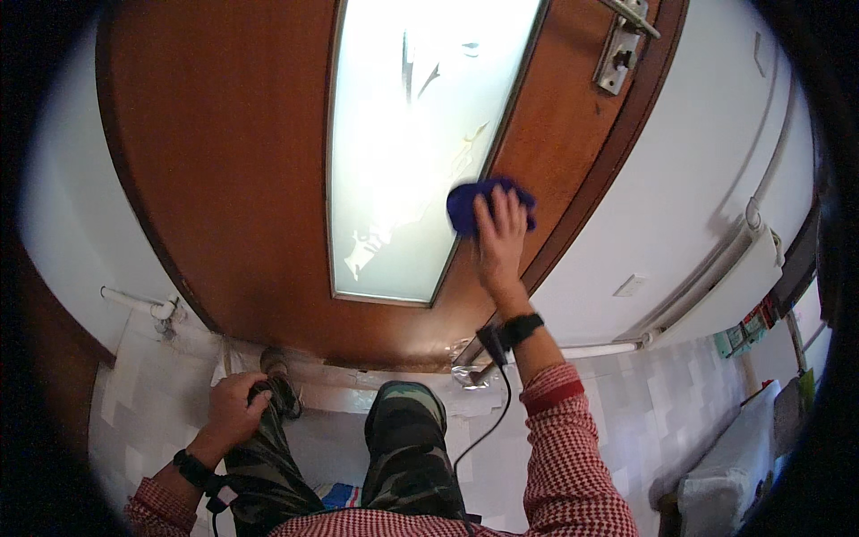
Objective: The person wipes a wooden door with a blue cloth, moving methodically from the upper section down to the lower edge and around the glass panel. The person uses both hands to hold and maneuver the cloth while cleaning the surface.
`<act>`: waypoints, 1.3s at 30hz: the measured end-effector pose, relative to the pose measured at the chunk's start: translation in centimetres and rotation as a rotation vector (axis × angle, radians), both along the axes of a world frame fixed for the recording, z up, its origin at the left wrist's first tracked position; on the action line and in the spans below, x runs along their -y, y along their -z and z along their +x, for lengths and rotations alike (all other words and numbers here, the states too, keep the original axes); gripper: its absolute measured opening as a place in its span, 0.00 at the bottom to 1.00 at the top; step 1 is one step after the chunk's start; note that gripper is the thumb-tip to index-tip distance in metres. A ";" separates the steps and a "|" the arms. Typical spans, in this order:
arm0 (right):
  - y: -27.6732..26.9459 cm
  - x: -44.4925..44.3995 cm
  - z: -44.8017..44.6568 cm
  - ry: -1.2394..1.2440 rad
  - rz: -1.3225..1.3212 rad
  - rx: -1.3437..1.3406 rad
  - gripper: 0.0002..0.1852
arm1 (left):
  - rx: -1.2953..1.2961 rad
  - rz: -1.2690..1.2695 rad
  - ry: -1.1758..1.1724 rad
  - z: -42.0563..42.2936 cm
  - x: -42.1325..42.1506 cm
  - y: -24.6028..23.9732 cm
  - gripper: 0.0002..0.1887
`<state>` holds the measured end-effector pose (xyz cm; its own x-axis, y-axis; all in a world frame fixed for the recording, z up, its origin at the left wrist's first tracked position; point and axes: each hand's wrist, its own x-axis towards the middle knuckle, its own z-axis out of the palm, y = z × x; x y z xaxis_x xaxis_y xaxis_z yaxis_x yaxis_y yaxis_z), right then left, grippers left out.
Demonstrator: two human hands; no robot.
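My right hand (500, 231) presses a folded dark purple cloth (463, 207) against a brown wooden door (228, 168), at the right edge of its frosted glass panel (402, 188). The fingers lie spread over the cloth, which covers part of the glass edge and the wood beside it. My left hand (236, 406) rests near the knee of my camouflage trousers, low at the left, with no cloth in it. Both wrists wear black bands with cables.
A metal lock plate with a handle (621, 57) is at the door's upper right. A white radiator (721, 288) and pipes run along the right wall, near a wall socket (629, 285). A white pipe (137, 302) juts out at left. A covered seat (721, 483) stands lower right.
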<state>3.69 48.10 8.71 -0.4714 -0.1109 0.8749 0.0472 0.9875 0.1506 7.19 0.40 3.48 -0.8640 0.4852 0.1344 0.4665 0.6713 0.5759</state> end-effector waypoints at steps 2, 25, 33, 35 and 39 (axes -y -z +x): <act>4.6 0.0 1.7 -0.045 0.046 0.114 0.29 | 0.021 -0.009 -0.033 0.0 0.3 0.2 0.15; 3.8 -1.8 1.0 0.074 -0.025 -0.091 0.31 | 0.058 0.260 -0.233 1.0 4.2 3.4 0.15; -0.1 -2.6 2.5 0.105 0.032 -0.026 0.28 | 0.119 0.287 -0.214 1.2 4.2 3.5 0.16; -5.8 -3.8 0.7 0.128 -0.006 -0.191 0.29 | 0.115 0.256 -0.230 1.1 4.1 3.5 0.16; -10.1 -4.7 -1.2 0.034 -0.053 -0.396 0.34 | 0.122 0.284 -0.253 1.0 4.2 3.6 0.15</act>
